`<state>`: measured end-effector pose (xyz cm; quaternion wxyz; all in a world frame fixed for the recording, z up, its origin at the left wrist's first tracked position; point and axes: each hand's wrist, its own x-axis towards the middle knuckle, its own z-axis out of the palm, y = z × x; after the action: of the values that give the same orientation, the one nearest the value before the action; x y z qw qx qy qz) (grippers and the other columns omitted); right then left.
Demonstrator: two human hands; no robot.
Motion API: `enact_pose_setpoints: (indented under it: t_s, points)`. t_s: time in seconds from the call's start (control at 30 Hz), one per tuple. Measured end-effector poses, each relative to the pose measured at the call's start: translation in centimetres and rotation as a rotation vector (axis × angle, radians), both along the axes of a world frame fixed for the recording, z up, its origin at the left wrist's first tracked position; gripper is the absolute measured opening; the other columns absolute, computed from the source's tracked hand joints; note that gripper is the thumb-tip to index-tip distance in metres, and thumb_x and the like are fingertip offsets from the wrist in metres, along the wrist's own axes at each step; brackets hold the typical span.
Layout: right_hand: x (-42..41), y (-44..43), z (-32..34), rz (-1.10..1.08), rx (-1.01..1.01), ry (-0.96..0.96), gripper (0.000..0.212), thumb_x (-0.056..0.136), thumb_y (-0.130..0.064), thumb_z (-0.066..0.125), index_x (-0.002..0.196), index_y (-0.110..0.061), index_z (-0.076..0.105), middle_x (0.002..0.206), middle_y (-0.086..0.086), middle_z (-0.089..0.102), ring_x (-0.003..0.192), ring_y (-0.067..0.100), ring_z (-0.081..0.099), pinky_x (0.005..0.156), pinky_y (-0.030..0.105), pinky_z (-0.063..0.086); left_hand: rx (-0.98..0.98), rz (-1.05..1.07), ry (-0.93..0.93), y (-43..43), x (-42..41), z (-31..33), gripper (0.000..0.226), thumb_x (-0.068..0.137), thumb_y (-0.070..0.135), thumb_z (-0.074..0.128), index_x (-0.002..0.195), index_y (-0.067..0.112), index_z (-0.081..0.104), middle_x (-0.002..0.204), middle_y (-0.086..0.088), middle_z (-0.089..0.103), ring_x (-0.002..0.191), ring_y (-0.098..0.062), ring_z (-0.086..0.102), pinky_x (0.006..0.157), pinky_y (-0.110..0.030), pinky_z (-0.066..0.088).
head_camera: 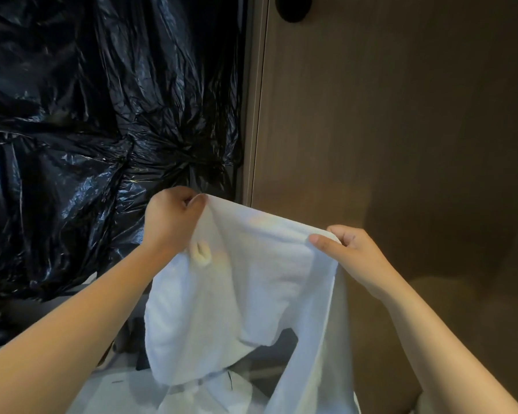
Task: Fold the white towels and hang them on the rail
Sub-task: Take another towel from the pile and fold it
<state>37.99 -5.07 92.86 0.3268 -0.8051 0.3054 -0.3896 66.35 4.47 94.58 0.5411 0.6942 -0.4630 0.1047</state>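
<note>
A white towel (pixel 251 279) hangs in the air in front of me, held up by its top edge. My left hand (pixel 171 216) grips the upper left corner with curled fingers. My right hand (pixel 350 249) pinches the upper right corner between thumb and fingers. The towel droops between the hands and its lower part falls in loose folds. A small fabric loop (pixel 201 255) shows near the left hand. More white cloth (pixel 126 389) lies below, partly hidden by the towel. No rail is in view.
Crinkled black plastic sheeting (pixel 87 115) covers the left half of the scene. A brown wooden panel (pixel 401 130) fills the right, with a pale vertical frame strip (pixel 256 115) between them. A dark round fitting (pixel 293 8) sits at the panel's top.
</note>
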Motion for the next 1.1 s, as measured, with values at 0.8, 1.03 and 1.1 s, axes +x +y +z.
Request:
enact_pose_setpoints:
  t_s: [0.8,1.03,1.1]
  points:
    - [3.1,3.6,3.7,0.242,-0.118,-0.053,0.026,0.1,-0.023,0.054,0.089,-0.006,0.07,0.091,0.015,0.068,0.085,0.027,0.061,0.076,0.028,0.045,0.18,-0.767,0.125,1.8,-6.8,-2.3,0.021,0.091,0.035,0.061,0.111,0.032,0.068,0.102,0.014,0.071,0.097,-0.001,0.065,0.087,-0.021,0.05]
    - [2.1,2.3,-0.1,0.111,-0.208,0.087,0.023,0.095,-0.025,0.062,0.074,-0.016,0.065,0.064,-0.006,0.055,0.06,0.005,0.048,0.056,0.023,0.034,0.033,-0.626,0.158,1.6,-6.2,-2.0,0.01,0.084,0.026,0.073,0.074,0.024,0.072,0.073,0.01,0.07,0.065,0.002,0.062,0.057,-0.009,0.046]
    - [1.9,1.8,-2.4,0.025,-0.212,0.15,0.021,0.095,-0.027,0.062,0.075,-0.021,0.064,0.066,-0.004,0.058,0.061,0.009,0.052,0.056,0.025,0.036,0.012,-0.572,0.128,1.6,-6.0,-1.7,0.01,0.082,0.025,0.074,0.074,0.031,0.073,0.075,0.015,0.07,0.069,0.003,0.063,0.058,-0.008,0.046]
